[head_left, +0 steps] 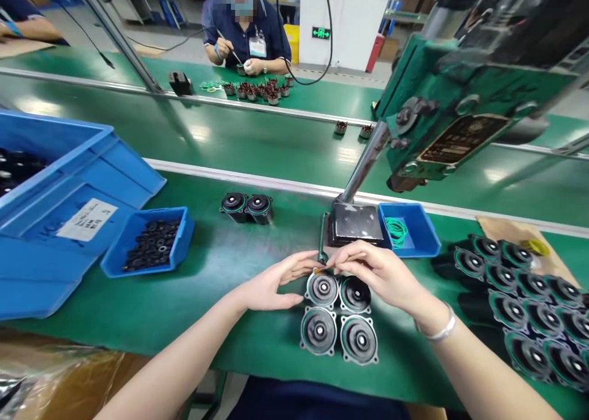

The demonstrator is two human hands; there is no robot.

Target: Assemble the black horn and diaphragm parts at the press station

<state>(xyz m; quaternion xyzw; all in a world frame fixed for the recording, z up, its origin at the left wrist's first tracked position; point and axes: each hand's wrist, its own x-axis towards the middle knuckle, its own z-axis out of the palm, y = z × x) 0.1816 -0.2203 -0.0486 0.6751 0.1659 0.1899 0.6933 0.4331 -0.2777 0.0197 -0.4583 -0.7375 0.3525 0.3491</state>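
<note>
On the green bench [221, 242], by its near edge, a loose left hand [276, 282] and right hand [381, 276], grip I can't tell, seem to fix 1 of 4 cups [322, 288], next needing care.

Four round housings [318, 330] stand near the middle, two housings [260, 204] farther left, and at least eleven housings [507, 309] at right. Left are one large blue bin [108, 175] and one small blue bin [183, 242]; right, a second small bin [424, 230] and one press [460, 101].
</note>
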